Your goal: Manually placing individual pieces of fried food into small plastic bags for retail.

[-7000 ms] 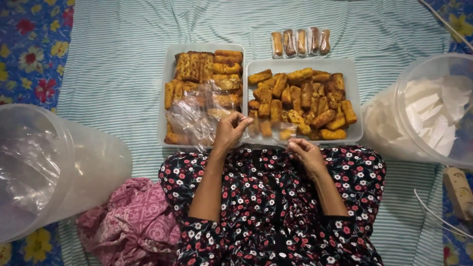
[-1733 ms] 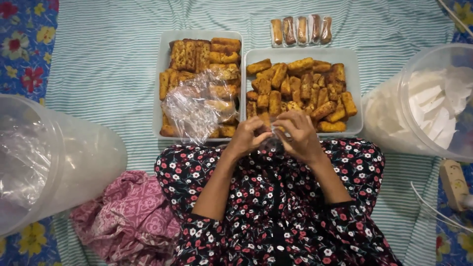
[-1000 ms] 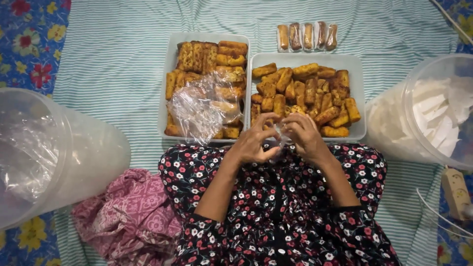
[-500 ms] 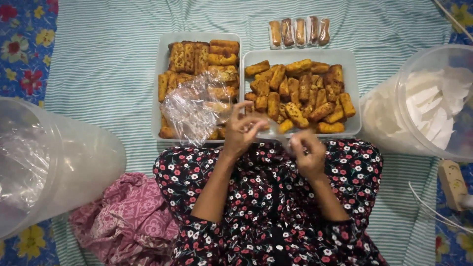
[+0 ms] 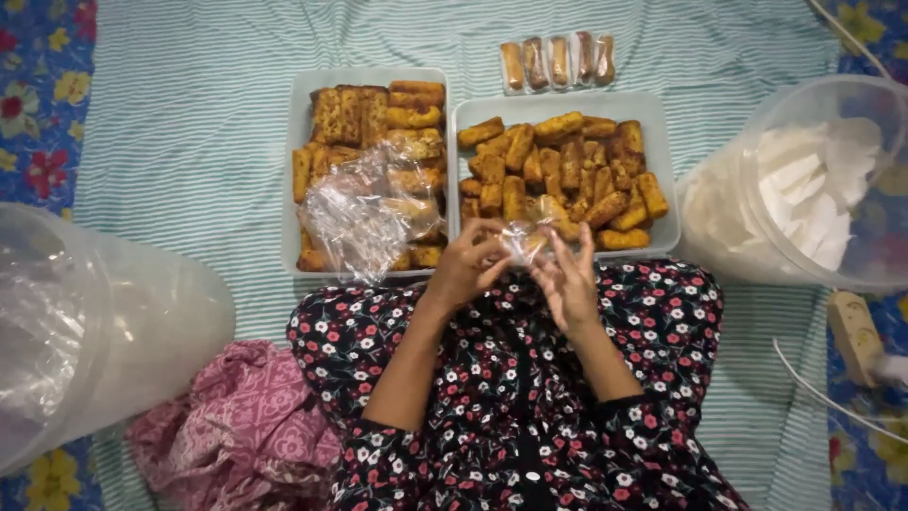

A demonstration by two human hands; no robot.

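Head view: left hand [image 5: 465, 268] and right hand [image 5: 567, 279] pinching one small clear plastic wrapper with a fried roll inside [image 5: 526, 242], low centre of frame. Five wrapped rolls [image 5: 558, 61] lined up at top; two white rectangular trays [image 5: 662, 237] of golden fried rolls unwrapped, so most apparently left. Loose clear wrappers [image 5: 355, 213] piled on left tray. Striped green cloth [image 5: 189, 123] on floor beneath.

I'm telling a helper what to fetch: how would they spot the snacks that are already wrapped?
Find the right tray of loose fried sticks on the striped cloth. Just beyond its far edge lies a short row of wrapped sticks. Unlike the heaped ones, these lie side by side, each in clear plastic.
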